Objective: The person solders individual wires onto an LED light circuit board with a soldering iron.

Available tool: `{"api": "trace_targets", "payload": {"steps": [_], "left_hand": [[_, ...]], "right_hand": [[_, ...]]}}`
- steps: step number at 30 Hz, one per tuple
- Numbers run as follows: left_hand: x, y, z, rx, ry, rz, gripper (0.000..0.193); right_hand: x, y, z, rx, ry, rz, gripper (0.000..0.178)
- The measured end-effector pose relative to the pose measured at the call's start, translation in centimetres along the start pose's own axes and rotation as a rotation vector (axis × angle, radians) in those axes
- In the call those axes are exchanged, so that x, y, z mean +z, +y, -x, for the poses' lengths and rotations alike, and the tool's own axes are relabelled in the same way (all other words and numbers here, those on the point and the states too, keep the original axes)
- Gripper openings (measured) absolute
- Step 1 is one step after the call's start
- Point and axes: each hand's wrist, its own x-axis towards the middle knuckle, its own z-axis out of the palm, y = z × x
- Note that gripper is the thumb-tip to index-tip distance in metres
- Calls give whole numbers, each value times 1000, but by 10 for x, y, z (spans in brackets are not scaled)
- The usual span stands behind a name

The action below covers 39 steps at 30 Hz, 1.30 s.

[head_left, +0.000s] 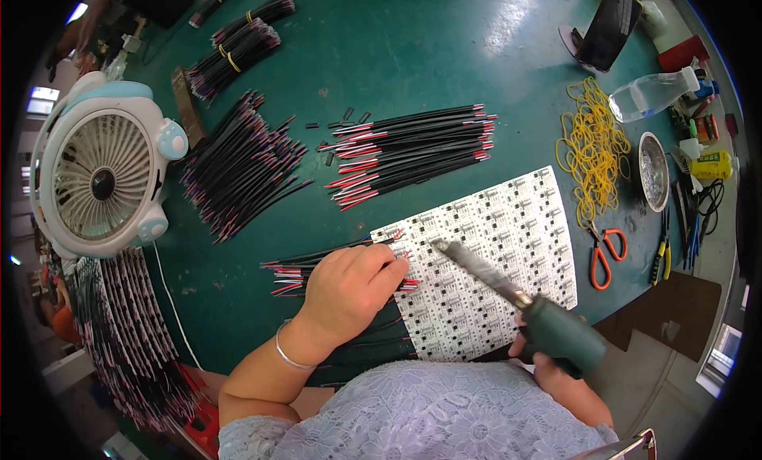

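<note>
My left hand [349, 289] is closed in a pinch at the left edge of a white circuit board panel [508, 261], its fingertips on the thin red and white ends of a wire. Several short black wires [287, 271] stick out to the left from under that hand. My right hand [546, 366] grips the dark green handle of a soldering gun [565, 333], slightly blurred. Its tip points up and left over the panel, near my left fingertips; whether it touches the board I cannot tell. Rows of small components cover the panel.
Black wire bundles [413, 150] lie beyond the panel, with a larger pile [238, 166] to the left. A white fan [103, 174] stands at far left. Yellow rubber bands [591, 142], a metal bowl [652, 172], orange-handled scissors [601, 261] and a plastic bottle [652, 95] are at right.
</note>
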Motion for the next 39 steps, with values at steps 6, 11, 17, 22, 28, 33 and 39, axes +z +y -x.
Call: {"api": "trace_targets", "payload": {"steps": [6, 11, 17, 22, 28, 33, 39], "left_hand": [[-4, -4, 2, 3, 61, 101, 19], [-45, 29, -3, -146, 33, 96, 24], [-11, 29, 15, -184, -117, -23, 38], [4, 24, 16, -205, 2, 35, 39], [1, 20, 19, -194, -32, 77, 35], [-5, 30, 16, -262, -76, -22, 28], [-1, 33, 16, -183, -13, -6, 38]], "right_hand": [[6, -25, -14, 65, 141, -323, 75], [0, -14, -6, 91, 79, -376, 70], [1, 21, 9, -65, 54, -355, 49], [2, 14, 6, -46, 9, -388, 41], [5, 5, 3, 3, 62, -477, 38], [2, 7, 3, -31, -7, -362, 34], [-3, -7, -6, -30, -93, -162, 24]]}}
